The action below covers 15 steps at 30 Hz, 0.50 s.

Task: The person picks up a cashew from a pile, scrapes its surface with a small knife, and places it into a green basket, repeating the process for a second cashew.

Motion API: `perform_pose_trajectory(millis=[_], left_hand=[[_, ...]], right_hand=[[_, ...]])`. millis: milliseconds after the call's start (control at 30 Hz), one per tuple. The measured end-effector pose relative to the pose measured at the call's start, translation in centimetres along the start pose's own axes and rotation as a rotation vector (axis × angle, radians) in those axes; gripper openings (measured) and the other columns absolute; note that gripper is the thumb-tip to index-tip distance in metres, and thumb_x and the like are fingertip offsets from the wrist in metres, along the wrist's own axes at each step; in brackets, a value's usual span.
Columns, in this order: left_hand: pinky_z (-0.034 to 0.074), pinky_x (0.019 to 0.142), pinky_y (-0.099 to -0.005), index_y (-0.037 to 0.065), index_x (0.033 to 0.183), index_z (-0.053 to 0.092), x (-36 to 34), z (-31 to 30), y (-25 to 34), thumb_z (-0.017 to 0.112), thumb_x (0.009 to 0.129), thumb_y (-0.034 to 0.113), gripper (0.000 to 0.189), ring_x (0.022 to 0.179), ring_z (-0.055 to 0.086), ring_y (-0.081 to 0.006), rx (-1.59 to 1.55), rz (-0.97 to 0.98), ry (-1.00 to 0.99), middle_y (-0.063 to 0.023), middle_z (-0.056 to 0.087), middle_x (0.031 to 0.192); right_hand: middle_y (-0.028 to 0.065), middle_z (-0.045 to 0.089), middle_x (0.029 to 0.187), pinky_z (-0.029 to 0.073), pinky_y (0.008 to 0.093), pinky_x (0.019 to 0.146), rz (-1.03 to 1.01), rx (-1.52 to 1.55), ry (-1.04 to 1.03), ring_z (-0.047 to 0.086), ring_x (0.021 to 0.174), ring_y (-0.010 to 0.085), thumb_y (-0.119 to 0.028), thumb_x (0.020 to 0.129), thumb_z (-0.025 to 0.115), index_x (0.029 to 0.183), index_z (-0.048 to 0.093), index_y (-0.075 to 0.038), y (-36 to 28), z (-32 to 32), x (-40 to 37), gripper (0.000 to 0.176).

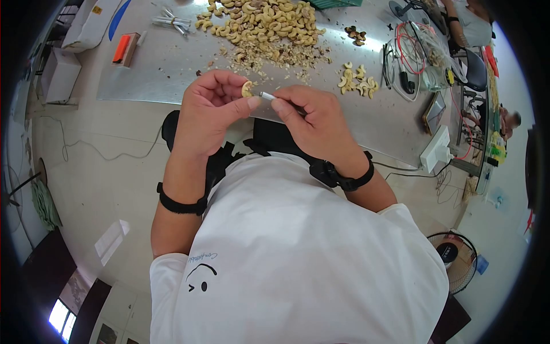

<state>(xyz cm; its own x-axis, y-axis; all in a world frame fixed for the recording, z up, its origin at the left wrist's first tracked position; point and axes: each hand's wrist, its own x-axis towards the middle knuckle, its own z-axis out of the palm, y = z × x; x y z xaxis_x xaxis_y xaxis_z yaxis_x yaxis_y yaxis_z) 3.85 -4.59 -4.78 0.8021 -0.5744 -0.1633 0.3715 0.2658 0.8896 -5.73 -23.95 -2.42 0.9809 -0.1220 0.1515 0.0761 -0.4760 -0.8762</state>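
Note:
My left hand pinches a single curved cashew between thumb and fingers, just over the front edge of the metal table. Facing it, my right hand is closed around a slim tool with a white end, whose tip points at the nut with a small gap between them. Beyond both hands lies a large heap of cashews, with broken bits spread along its near side. A smaller group of cashews rests to the right.
An orange-and-brown block and several thin tools lie at the left. Dark pieces, cables, a glass jar and a power strip are at the right. Another person is at upper right.

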Motion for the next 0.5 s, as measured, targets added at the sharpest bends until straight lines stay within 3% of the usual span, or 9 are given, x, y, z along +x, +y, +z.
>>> perform_pose_trajectory(millis=[167,500], left_hand=[[0.055,0.069,-0.0216,0.001,0.109,0.066,-0.43,0.65,0.15,0.078,0.083,-0.010,0.031,0.078,0.066,-0.0086,-0.046,-0.013,-0.019,-0.0047,0.071,0.094],[0.055,0.071,-0.0219,0.001,0.111,0.065,-0.71,0.85,-0.22,0.077,0.086,-0.009,0.030,0.082,0.066,-0.0090,-0.029,0.007,-0.022,-0.0067,0.072,0.100]], right_hand=[[0.0151,0.069,0.080,0.052,0.0383,0.062,-0.057,-0.050,0.148,0.067,0.069,0.0324,-0.009,0.092,0.071,0.098,0.072,0.000,0.42,0.77,-0.08,0.010],[0.0138,0.068,0.077,0.050,0.0373,0.058,-0.021,0.043,0.047,0.065,0.065,0.0296,-0.011,0.092,0.072,0.094,0.073,0.000,0.24,0.22,-0.58,0.011]])
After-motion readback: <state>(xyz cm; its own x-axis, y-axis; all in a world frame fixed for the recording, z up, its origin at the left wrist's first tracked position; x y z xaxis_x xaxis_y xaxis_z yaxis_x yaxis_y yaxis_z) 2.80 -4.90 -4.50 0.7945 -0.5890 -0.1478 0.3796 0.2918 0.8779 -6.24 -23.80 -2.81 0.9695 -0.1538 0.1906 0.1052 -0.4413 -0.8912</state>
